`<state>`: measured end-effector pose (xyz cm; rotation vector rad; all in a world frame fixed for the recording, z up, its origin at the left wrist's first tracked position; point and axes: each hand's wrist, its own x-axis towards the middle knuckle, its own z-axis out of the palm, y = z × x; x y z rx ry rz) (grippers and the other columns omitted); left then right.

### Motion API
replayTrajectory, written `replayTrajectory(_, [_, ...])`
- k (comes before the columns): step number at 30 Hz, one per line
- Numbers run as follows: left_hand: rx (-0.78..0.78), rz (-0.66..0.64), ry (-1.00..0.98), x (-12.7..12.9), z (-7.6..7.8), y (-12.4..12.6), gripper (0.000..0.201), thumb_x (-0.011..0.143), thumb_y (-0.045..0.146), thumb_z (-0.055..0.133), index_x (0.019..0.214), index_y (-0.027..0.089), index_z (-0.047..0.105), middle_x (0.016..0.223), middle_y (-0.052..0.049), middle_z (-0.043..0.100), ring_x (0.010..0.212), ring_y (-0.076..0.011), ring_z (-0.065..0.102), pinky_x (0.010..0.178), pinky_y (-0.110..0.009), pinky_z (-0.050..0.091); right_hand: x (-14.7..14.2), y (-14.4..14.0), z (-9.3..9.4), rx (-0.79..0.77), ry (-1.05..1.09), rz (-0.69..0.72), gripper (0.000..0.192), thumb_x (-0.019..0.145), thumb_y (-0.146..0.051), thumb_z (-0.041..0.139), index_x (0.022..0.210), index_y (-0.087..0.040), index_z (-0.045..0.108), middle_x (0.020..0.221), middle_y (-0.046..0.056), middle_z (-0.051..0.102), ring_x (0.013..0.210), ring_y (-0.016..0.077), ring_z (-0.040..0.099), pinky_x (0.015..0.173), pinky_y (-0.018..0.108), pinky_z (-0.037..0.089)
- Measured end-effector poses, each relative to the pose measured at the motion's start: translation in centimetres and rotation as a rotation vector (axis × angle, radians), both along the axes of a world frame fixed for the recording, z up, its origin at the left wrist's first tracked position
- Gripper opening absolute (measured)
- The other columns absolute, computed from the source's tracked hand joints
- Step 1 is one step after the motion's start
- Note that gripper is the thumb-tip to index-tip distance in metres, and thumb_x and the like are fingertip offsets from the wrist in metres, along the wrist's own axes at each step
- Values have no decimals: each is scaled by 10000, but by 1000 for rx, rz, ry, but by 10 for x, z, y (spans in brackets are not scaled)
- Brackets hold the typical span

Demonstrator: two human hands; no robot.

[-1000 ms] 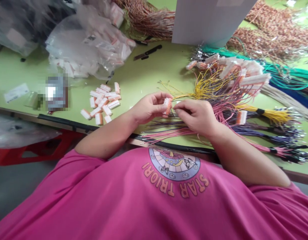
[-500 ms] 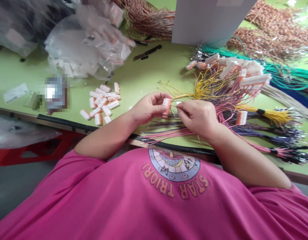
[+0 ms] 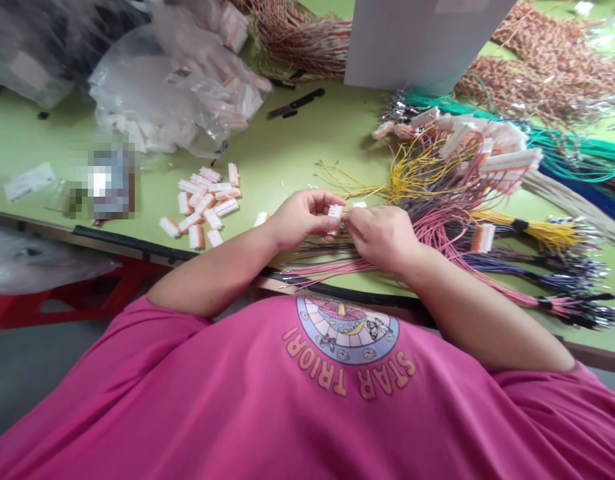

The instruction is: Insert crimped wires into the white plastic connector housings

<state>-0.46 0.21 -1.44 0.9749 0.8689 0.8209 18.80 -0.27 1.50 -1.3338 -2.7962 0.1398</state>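
We find the left hand (image 3: pixel 304 217) grasping a small white-and-orange plug (image 3: pixel 334 212) at its fingertips, the thumb on the near side and the forefinger arched over the far side. The plug sits at the very ends of those fingers, raised in front of the body, with its right end toward the other hand.

The right hand (image 3: pixel 384 233) has its fingers drawn together in a pinch, the tips just beside the plug's right end. What lies between them is hidden from us at this angle; we cannot tell whether they hold a wire or touch the plug.

Below and to the right, we note pink wires (image 3: pixel 440 223) running under the right hand, some ends reaching out near the front edge of the green surface (image 3: pixel 267 173). Yellow wires (image 3: pixel 410 180) spread beyond the right hand. A loose plug (image 3: pixel 483 238) rests on the wires to the right.

To the left of the left hand, we record a pile of plugs (image 3: pixel 204 200), with a clear bag (image 3: pixel 152 80) beyond it and a knife (image 3: pixel 297 103) lying nearby.
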Motion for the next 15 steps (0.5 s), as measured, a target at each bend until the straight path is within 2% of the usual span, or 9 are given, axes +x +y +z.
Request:
replayTrajectory(3, [60, 63, -3, -1, 3, 3, 445, 641, 269, 878, 977, 144, 615, 736, 11, 656, 601, -103, 633, 570, -244, 549, 9, 5, 7, 18, 85, 14, 348, 990, -284, 383, 972, -154, 705, 848, 99, 719, 735, 199, 591, 646, 306, 336])
replayTrajectory(6, [59, 180, 50, -4, 6, 8, 362, 685, 169, 805, 986, 159, 604, 728, 31, 625, 602, -86, 614, 590, -235, 548, 19, 4, 17, 100, 180, 128, 359, 997, -258, 376, 1005, -175, 725, 1046, 111, 732, 926, 218, 621, 760, 319, 411])
replayTrajectory(8, [45, 222, 83, -6, 7, 11, 326, 711, 124, 753, 995, 163, 597, 718, 38, 606, 601, -75, 600, 599, -225, 543, 21, 1, 23, 24, 84, 239, 313, 958, -207, 425, 923, -189, 735, 1019, 99, 735, 921, 215, 626, 741, 316, 416])
replayTrajectory(10, [40, 230, 98, -7, 8, 12, 310, 728, 103, 720, 1005, 162, 593, 723, 35, 602, 608, -72, 593, 610, -224, 544, 19, -4, 24, -133, -124, 312, 260, 899, -145, 478, 837, -177, 729, 890, 94, 734, 805, 205, 638, 649, 307, 390])
replayTrajectory(12, [39, 230, 100, -7, 8, 12, 312, 731, 87, 706, 1011, 160, 591, 741, 30, 608, 615, -71, 589, 622, -227, 548, 14, -7, 21, -230, -289, 322, 247, 866, -92, 490, 833, -149, 728, 837, 107, 731, 734, 205, 654, 581, 300, 350])
replayTrajectory(15, [31, 219, 98, -6, 9, 11, 309, 734, 76, 699, 1011, 156, 589, 744, 29, 610, 609, -70, 583, 620, -231, 547, 9, -9, 15, -231, -337, 287, 281, 869, -61, 459, 883, -126, 732, 862, 134, 736, 752, 232, 688, 555, 298, 327])
